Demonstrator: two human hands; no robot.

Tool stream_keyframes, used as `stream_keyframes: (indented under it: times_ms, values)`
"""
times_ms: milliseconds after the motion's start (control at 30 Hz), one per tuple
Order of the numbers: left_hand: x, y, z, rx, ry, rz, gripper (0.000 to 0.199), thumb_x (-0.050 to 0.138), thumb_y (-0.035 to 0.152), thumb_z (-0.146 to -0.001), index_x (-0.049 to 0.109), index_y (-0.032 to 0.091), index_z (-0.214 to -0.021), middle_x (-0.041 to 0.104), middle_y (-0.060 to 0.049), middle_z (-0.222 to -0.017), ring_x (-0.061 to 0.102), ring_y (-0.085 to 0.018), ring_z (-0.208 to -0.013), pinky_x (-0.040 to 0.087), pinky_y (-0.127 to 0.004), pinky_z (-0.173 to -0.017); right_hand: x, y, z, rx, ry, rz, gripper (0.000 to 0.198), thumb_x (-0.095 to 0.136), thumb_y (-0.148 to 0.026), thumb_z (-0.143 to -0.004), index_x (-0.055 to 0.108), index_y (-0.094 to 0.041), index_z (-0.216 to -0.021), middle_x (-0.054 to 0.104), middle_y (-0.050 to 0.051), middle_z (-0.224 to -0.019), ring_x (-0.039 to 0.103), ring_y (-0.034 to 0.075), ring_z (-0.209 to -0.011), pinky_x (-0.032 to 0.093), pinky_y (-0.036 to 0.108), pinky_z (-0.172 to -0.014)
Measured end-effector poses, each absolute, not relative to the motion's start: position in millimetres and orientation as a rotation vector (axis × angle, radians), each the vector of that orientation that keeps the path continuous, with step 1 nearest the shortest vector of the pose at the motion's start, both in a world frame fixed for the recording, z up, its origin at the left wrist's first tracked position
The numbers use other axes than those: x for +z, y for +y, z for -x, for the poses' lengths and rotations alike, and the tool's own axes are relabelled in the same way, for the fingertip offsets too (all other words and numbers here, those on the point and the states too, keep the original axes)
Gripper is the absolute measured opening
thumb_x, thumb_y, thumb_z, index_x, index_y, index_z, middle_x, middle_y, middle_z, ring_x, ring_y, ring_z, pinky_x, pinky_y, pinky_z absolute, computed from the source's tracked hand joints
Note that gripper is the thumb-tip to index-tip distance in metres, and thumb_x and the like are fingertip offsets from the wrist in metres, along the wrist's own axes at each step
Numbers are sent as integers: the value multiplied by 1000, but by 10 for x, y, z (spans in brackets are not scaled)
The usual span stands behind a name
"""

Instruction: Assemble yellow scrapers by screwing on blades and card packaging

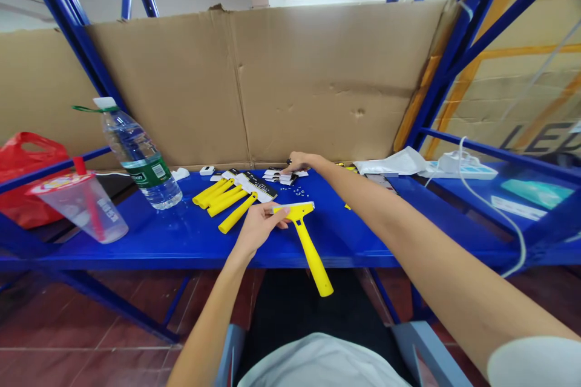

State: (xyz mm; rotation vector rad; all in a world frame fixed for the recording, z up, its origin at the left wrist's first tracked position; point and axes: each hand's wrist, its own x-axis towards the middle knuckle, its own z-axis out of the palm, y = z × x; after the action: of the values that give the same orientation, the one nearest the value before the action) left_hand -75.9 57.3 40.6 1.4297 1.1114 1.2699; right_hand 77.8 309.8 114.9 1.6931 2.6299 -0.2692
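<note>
Yellow scraper (pixel 313 251), a single T-shaped one, hangs over the near edge of the blue worktop (pixel 181 245), its handle slanting down towards the lap. On that worktop stand one large clear bottle (pixel 140 148) with a green label and, further left, one clear plastic cup (pixel 93 211) (a red straw in it), tilted in this view.

The left hand (pixel 261 224) is closed in a pinch, thumb and fingers on one end of the scraper's head. The right hand (pixel 300 161) reaches to the back, fingers down at small black-and-white packets (pixel 276 178); whether it grips one, I cannot tell. At least four yellow handles (pixel 238 213) lie side by side left of centre. Smallest are several pale bits (pixel 299 192), scattered before the packets, too tiny to count.
</note>
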Motion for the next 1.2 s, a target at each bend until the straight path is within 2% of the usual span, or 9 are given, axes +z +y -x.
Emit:
stream_keyframes:
  times_ms: [233,300,400,533,700,900,1067,1200]
  values:
    - [427,552,743,1259,1118,-1450,43,96,54,-75,82,15,-87,80,-10,-74,76,-23,-70,63,-33,-73,1184,2831,-1164,-243,2655,-1681,65,93,-63,-83,74,-8,-112,77,15,-96,67,20,-73,49,28,-59]
    - [420,561,735,1265,1117,-1450,44,95,55,-75,82,15,-88,81,-10,-76,76,-23,-70,63,-33,-72,1174,2677,-1312,-268,2651,-1669,65,94,-62,-82,75,-10,-114,77,13,-95,66,19,-70,48,27,-58]
    - [415,574,719,1260,1125,-1449,45,96,55,-73,83,15,-88,82,-11,-77,76,-24,-69,62,-34,-70,1128,2443,-1490,-449,2648,-1552,54,95,-60,-80,77,-16,-106,71,3,-78,58,13,-61,45,25,-55]
    - [409,575,705,1234,1136,-1464,46,97,55,-71,82,15,-85,81,-11,-75,75,-23,-68,63,-34,-70,1039,2237,-1595,-674,2624,-1430,39,97,-47,-76,78,-19,-97,63,-3,-70,51,10,-56,41,22,-52]
    - [379,566,702,1242,1150,-1456,46,93,56,-75,82,13,-87,82,-13,-77,76,-23,-69,63,-34,-71,939,2154,-1659,-732,2671,-1456,24,89,-33,-83,78,-19,-99,64,-3,-72,51,10,-57,41,22,-51]
    - [389,546,699,1236,1176,-1461,45,92,55,-77,83,13,-89,82,-13,-79,75,-23,-69,62,-34,-71,844,2103,-1745,-790,2774,-1462,13,81,-25,-88,78,-18,-98,66,-2,-72,55,11,-56,43,22,-52]
    - [406,532,698,1260,1180,-1434,45,95,54,-74,83,14,-88,82,-12,-78,74,-22,-68,62,-33,-71,867,2077,-1777,-792,2950,-1499,17,74,-25,-95,77,-17,-110,72,1,-83,57,11,-57,45,23,-55]
    - [386,540,700,1253,1173,-1436,46,94,56,-75,83,13,-89,82,-13,-79,74,-22,-69,61,-33,-71,881,2083,-1765,-745,3128,-1542,15,73,-22,-94,79,-15,-106,76,4,-92,60,11,-61,46,24,-60]
